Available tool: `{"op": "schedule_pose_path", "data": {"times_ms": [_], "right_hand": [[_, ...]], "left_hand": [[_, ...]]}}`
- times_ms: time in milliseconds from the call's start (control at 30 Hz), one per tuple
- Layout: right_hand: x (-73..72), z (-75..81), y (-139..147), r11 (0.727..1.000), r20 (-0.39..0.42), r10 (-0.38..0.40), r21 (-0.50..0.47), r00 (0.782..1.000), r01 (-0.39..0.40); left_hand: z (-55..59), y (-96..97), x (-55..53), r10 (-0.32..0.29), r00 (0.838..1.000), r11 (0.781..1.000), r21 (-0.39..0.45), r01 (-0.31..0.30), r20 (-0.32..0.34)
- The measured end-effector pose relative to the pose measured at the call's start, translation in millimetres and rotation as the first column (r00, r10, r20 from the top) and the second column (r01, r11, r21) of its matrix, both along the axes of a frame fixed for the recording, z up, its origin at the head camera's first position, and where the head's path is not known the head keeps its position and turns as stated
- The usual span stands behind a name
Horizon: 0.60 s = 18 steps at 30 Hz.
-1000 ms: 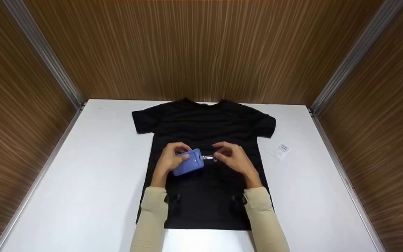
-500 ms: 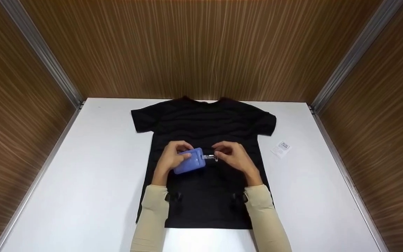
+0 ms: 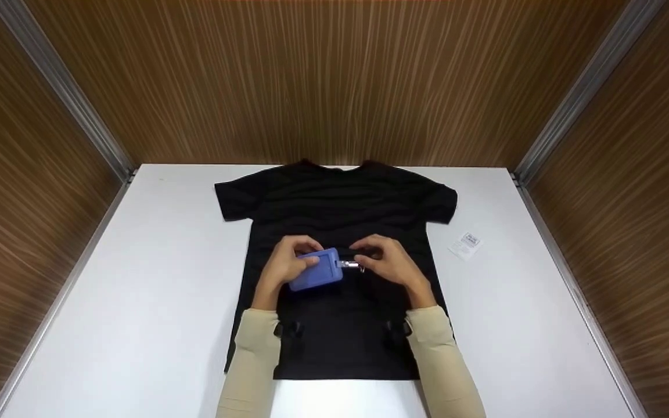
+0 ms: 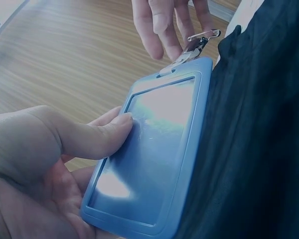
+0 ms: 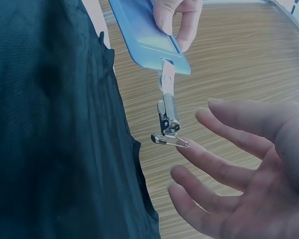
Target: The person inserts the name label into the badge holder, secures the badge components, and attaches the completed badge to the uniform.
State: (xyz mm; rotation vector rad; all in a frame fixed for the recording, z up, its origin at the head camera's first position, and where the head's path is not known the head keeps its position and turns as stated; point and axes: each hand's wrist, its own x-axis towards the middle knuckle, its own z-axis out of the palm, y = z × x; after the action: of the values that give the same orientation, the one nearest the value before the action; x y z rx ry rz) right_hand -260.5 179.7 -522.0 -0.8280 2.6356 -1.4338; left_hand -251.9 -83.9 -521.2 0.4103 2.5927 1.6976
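A blue badge holder (image 3: 324, 274) with a clear window is pinched by my left hand (image 3: 283, 266), thumb on its front face in the left wrist view. From its slot a clear strap leads to a metal clip (image 5: 167, 107), which ends in a small safety pin (image 5: 162, 139) whose wire stands away from its bar. My right hand (image 3: 391, 261) is beside the pin, fingers spread and loosely bent, one fingertip right at the wire in the right wrist view. Its thumb is apart from the other fingers. Below both hands a black T-shirt (image 3: 334, 215) lies spread out.
A small white printed label (image 3: 466, 245) lies on the white table (image 3: 166, 278), right of the shirt. Wood-grain panels (image 3: 323, 81) rise behind the table and at both sides, with metal rails at the corners.
The badge holder and clip have shifted slightly to the right and turned a little more level. Both hands have stayed almost in place.
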Motion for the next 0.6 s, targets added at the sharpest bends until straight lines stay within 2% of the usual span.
{"op": "schedule_pose_path", "data": {"times_ms": [167,600], "right_hand": [[-0.6,-3.3,0.2,0.998,0.049,0.056,0.01,0.997,-0.057],[-1.6,-1.4,1.3,0.987,0.131,0.12,0.092,0.984,-0.132]], "left_hand": [[-1.2,1.2,0.5,-0.017,1.0,1.0,-0.005,0.017,0.019],[-0.3,-0.2,-0.9,-0.055,0.998,0.998,-0.004,0.055,0.017]]}}
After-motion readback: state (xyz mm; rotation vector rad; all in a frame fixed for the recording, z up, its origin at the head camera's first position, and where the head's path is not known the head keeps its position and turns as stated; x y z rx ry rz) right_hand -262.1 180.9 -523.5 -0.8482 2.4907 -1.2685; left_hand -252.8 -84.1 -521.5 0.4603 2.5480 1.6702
